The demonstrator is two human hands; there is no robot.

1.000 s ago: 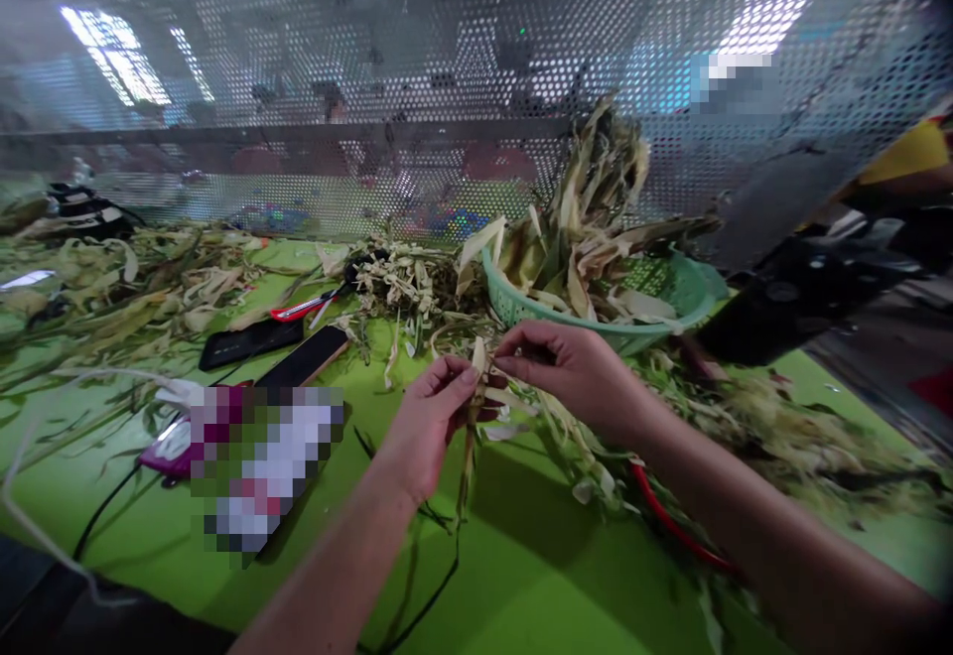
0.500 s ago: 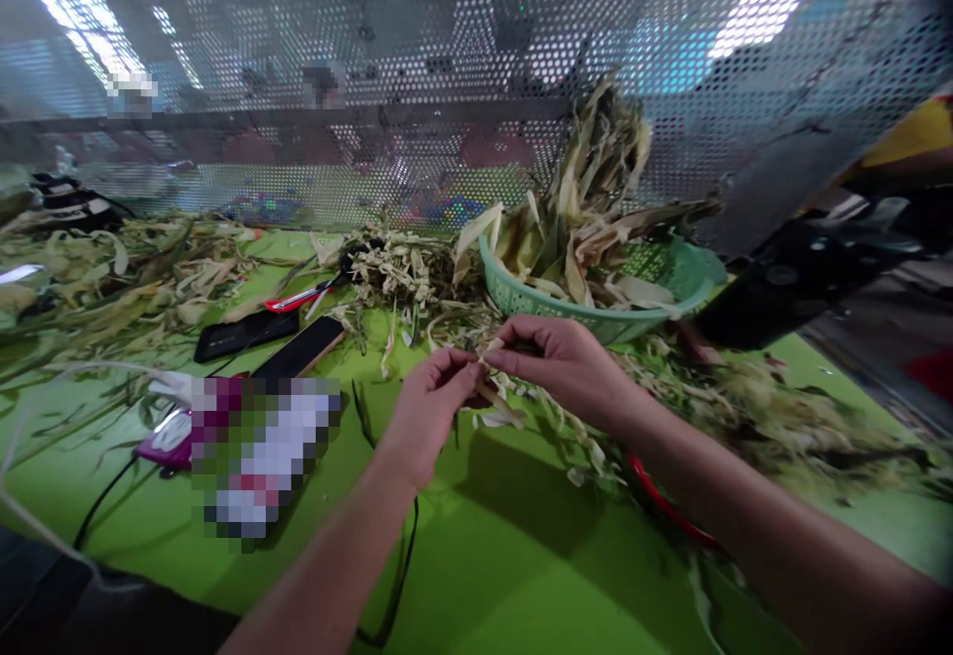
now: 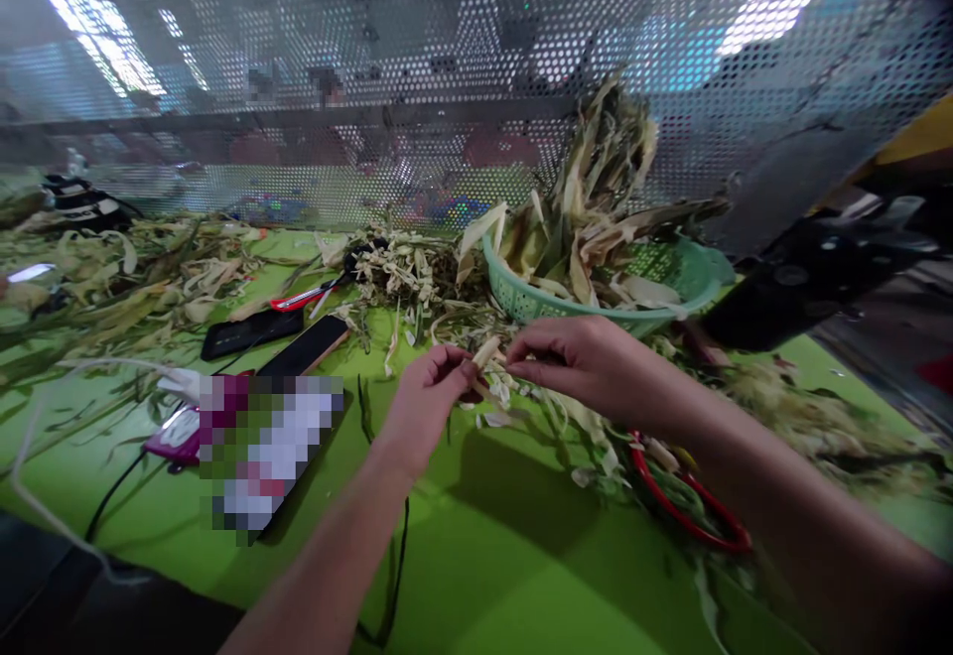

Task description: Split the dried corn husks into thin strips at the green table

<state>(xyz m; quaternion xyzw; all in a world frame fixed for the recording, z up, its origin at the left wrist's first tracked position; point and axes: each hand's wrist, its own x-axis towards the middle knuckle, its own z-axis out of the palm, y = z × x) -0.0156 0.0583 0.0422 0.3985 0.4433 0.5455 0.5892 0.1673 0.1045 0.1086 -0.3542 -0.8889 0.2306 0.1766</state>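
Note:
My left hand (image 3: pixel 426 405) and my right hand (image 3: pixel 585 362) meet over the green table (image 3: pixel 506 556), both pinched on a small pale stalk piece (image 3: pixel 485 352) with dry husk strips hanging from it. The fingers of each hand are closed on it. Right behind my hands stands a green plastic basket (image 3: pixel 573 306) heaped with dry corn husks (image 3: pixel 596 189). Loose husk scraps (image 3: pixel 417 283) lie on the table around my hands.
Red-handled scissors (image 3: pixel 696 506) lie under my right forearm; another red-handled tool (image 3: pixel 302 298) lies at the back left. Two dark phones (image 3: pixel 249 332) and a pink device (image 3: pixel 175 437) sit left. A perforated metal screen (image 3: pixel 447 60) closes the back. A dark machine part (image 3: pixel 804 278) juts in at right.
My hands have sunk slightly toward the table with the stalk piece. The long strip that hung below my left hand a second ago is gone from view.

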